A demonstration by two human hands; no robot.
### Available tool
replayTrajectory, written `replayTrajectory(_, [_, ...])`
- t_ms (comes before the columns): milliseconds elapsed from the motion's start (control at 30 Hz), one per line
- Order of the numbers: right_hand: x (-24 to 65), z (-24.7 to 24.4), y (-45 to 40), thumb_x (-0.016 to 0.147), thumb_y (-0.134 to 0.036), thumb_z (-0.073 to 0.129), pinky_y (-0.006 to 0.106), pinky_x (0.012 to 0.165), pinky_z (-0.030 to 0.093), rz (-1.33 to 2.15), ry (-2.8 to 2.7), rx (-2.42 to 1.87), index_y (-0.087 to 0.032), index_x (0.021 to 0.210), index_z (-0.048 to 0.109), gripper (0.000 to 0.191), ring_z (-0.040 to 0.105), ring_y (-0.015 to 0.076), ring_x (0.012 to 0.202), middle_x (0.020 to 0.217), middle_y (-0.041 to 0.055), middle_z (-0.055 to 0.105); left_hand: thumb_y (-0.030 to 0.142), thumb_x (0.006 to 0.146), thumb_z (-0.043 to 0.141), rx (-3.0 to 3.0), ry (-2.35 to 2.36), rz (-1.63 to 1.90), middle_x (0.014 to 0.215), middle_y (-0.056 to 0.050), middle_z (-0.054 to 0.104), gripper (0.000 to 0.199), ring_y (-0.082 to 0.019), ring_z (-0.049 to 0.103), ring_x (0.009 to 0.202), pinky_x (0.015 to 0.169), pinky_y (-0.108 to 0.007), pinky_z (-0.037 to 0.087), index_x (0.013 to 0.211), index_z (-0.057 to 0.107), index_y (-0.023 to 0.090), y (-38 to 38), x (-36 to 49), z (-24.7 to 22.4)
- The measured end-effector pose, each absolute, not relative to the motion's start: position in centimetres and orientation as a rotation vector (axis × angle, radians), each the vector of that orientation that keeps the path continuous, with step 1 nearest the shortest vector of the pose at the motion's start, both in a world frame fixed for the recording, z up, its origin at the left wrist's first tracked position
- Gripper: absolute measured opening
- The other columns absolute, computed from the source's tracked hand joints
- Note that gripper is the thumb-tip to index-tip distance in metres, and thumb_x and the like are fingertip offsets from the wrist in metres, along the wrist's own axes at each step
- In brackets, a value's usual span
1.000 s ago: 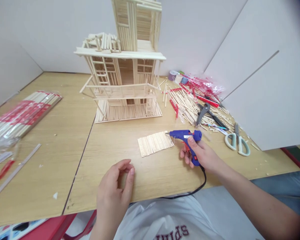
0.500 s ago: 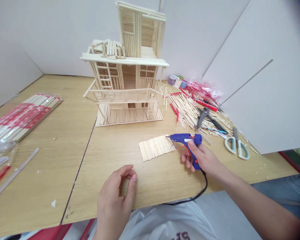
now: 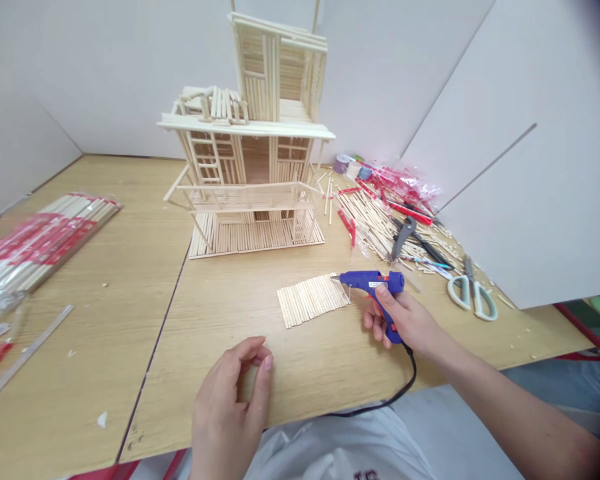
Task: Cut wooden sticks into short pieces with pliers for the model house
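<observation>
My right hand (image 3: 409, 319) is wrapped round the handle of a blue hot glue gun (image 3: 367, 281), its nozzle pointing left. The nozzle tip is at the upper right corner of a small flat panel of wooden sticks (image 3: 311, 300) lying on the table; I cannot tell whether it touches. My left hand (image 3: 233, 403) rests near the front edge, fingers loosely curled and thumb apart, with nothing in it. Behind the panel stands a multi-storey model house of wooden sticks (image 3: 250, 127), with railings, a ladder and a slatted base.
At right lie loose sticks (image 3: 367, 217), a dark-handled tool (image 3: 404, 238), white-handled scissors (image 3: 473, 293) and red plastic wrapping (image 3: 405, 187). Packed sticks (image 3: 55, 237) and a clear glue stick (image 3: 30, 357) lie at left. A black cord (image 3: 403, 393) trails from the glue gun. White walls enclose the table (image 3: 220, 300).
The view has shifted slightly, so the scene sits a little lower. Both hands, the glue gun and the stick panel hold almost the same positions.
</observation>
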State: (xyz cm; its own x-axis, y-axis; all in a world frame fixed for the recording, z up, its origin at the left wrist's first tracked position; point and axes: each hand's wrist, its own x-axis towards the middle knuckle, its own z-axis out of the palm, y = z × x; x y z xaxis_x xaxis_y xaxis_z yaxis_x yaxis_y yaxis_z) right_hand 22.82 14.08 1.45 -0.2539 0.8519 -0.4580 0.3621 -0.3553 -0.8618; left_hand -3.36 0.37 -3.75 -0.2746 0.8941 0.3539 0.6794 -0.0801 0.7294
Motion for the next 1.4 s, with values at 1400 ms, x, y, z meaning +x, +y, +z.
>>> replayTrajectory(1400, [23.8, 1.1, 14.2, 0.072, -0.089, 0.054, 0.022, 0.035, 0.047, 1.588, -1.429, -1.576, -0.019, 0.062, 0.05, 0.07, 0.059, 0.0119, 0.044, 0.065, 0.0067, 0.065, 0.039, 0.095, 0.061, 1.618, 1.993, 1.273, 0.101, -0.005, 0.072, 0.026, -0.02, 0.07, 0.089, 0.083, -0.035, 0.058, 0.116, 0.063, 0.023, 0.3, -3.0, -3.8])
